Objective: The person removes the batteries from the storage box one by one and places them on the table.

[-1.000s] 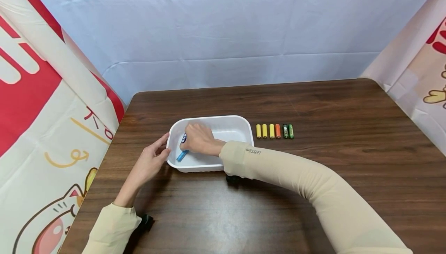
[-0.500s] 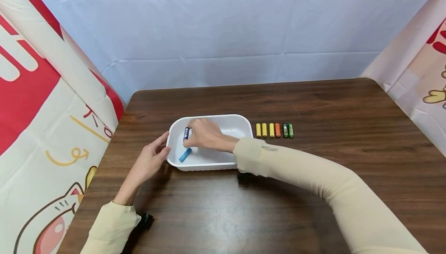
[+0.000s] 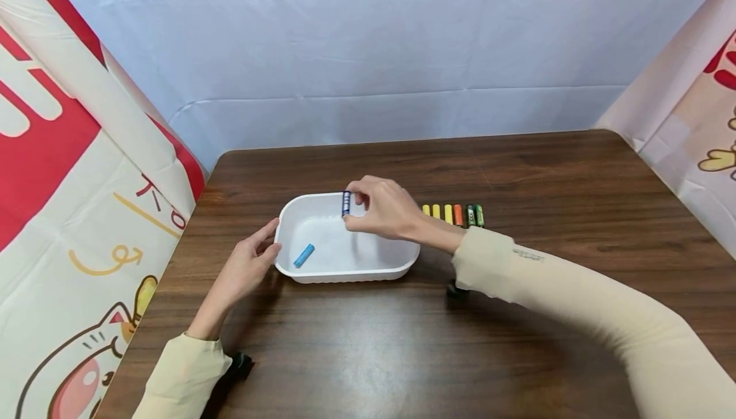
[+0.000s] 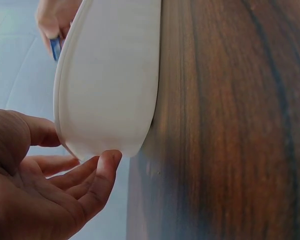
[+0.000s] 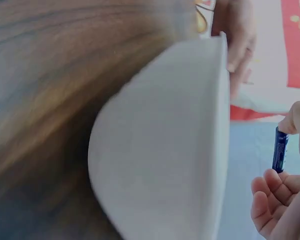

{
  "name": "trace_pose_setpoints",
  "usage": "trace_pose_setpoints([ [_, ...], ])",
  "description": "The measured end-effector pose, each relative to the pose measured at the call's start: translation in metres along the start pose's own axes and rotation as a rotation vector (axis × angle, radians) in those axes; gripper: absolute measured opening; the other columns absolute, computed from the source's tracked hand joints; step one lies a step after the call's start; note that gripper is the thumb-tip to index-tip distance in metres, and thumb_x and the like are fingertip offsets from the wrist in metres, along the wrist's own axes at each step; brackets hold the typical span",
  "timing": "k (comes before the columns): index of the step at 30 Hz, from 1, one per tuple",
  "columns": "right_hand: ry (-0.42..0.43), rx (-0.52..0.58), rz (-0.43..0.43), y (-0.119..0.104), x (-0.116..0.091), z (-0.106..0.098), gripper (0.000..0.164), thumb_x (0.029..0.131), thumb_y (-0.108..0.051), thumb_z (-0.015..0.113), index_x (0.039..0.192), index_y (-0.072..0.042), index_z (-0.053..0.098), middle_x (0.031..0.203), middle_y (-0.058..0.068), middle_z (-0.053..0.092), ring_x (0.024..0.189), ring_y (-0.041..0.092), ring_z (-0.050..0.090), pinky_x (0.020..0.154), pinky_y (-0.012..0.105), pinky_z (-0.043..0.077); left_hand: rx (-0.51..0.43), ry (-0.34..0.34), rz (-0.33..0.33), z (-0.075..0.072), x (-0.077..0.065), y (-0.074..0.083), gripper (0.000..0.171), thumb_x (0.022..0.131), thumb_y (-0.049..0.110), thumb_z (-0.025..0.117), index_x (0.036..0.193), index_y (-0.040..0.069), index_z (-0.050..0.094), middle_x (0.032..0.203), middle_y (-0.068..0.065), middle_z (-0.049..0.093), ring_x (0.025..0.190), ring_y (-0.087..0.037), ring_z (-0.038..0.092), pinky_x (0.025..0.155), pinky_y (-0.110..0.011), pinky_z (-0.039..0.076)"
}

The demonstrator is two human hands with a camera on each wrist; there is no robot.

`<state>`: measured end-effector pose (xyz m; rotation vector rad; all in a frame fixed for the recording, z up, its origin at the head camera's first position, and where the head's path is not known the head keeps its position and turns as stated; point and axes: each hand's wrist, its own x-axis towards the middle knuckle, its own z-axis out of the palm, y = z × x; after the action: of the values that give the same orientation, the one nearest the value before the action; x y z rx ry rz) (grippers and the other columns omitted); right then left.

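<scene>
My right hand [image 3: 386, 209] pinches a dark blue battery [image 3: 346, 204] between thumb and fingertips, above the white plastic tub [image 3: 339, 276]. In the right wrist view the same battery [image 5: 280, 150] stands upright between thumb and finger, beyond the tub's rim. A light blue battery [image 3: 304, 256] lies inside, on the floor of the tub near its left end. My left hand [image 3: 250, 262] rests its fingertips against the tub's left end. The left wrist view shows that hand [image 4: 50, 180] with loosely bent fingers at the outer wall and rim.
Right of the tub, several batteries stand side by side in a row on the brown wooden table [image 3: 552, 214]: yellow batteries [image 3: 448, 214], an orange battery [image 3: 458, 215] and two green batteries [image 3: 475, 215]. My right forearm crosses in front of them. A pale cloth [image 3: 368, 48] hangs behind.
The right hand has lifted the dark blue battery from the left part of the tub and carried it up and to the right. The light blue battery stays inside. The left hand has not moved.
</scene>
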<state>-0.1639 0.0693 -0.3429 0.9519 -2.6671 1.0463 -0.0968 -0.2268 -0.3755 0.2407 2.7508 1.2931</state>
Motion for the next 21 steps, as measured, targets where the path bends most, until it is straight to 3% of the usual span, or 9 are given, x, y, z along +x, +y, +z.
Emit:
trace_pose_setpoints([
  [8, 0.095, -0.019, -0.044, 0.030, -0.033, -0.064, 0.027, 0.080, -0.021, 0.077, 0.103, -0.009, 0.071, 0.086, 0.004, 0.061, 0.075, 0.014, 0.055, 0.066, 0.027, 0.046, 0.011, 0.006, -0.001, 0.000, 0.002, -0.003, 0.054, 0.106, 0.012, 0.054, 0.157, 0.000, 0.039, 0.141, -0.027, 0.058, 0.118, -0.034, 0.063, 0.095, -0.047, 0.053],
  [15, 0.162, -0.109, 0.061, 0.067, -0.068, -0.111, 0.024, 0.078, -0.014, 0.076, 0.101, -0.010, 0.068, 0.087, 0.003, 0.058, 0.076, 0.015, 0.052, 0.067, 0.023, 0.041, 0.026, 0.002, -0.026, 0.000, 0.002, -0.005, 0.055, 0.106, 0.012, 0.054, 0.158, 0.002, 0.039, 0.138, -0.026, 0.060, 0.112, -0.031, 0.063, 0.090, -0.042, 0.053],
  [21, 0.167, -0.209, 0.103, 0.092, -0.099, -0.131, 0.023, 0.078, -0.012, 0.076, 0.099, -0.013, 0.067, 0.085, -0.001, 0.056, 0.075, 0.014, 0.051, 0.067, 0.024, 0.039, 0.013, -0.008, -0.026, 0.000, 0.001, -0.004, 0.055, 0.107, 0.014, 0.054, 0.159, 0.002, 0.038, 0.141, -0.026, 0.058, 0.112, -0.031, 0.063, 0.090, -0.041, 0.054],
])
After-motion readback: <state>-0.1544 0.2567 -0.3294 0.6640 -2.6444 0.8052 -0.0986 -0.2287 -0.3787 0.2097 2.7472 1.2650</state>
